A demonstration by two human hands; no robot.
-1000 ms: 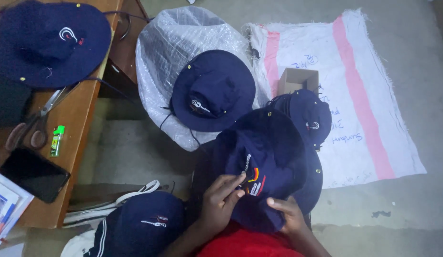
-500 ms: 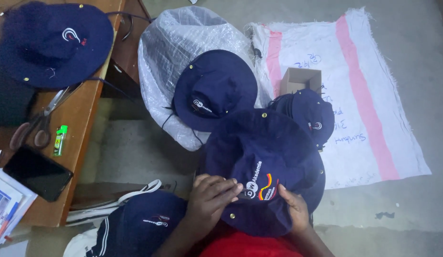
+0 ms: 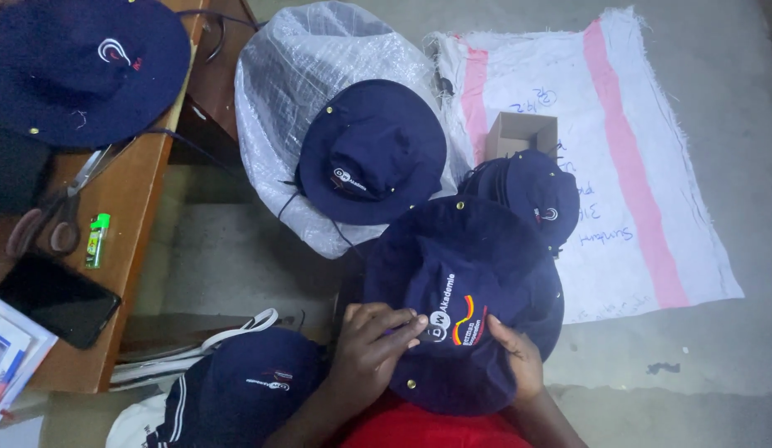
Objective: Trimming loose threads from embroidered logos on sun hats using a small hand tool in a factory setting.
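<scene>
1. Head view, item in hand: we record a navy blue cloth bucket hat with a multicoloured embroidered crest (image 3: 460, 299), lying low and centre over the person's lap, crest side up.
2. Left hand (image 3: 371, 342): we see the fingers bent and pressing down on the hat's brim just beside the crest, fingertips touching the fabric.
3. Right hand (image 3: 512, 358): we see it on the hat's right side, thumb laid on top of the cloth beside the crest; the other fingers are hidden under the hat, so we cannot tell how far they curl.
4. Nearby hats: a second navy hat (image 3: 372, 151) rests on a clear crumpled plastic bag (image 3: 319, 58); a small stack of navy hats (image 3: 531, 195) touches the held hat's upper right edge; another navy hat (image 3: 245, 390) lies lower left.
5. Floor: a white woven sack with pink stripes (image 3: 651, 166) carries a small brown cardboard box (image 3: 523, 133).
6. Wooden table (image 3: 133, 207), left: a navy hat (image 3: 79, 66), scissors (image 3: 58, 216), a green lighter (image 3: 96, 241), a black phone (image 3: 56, 299).
</scene>
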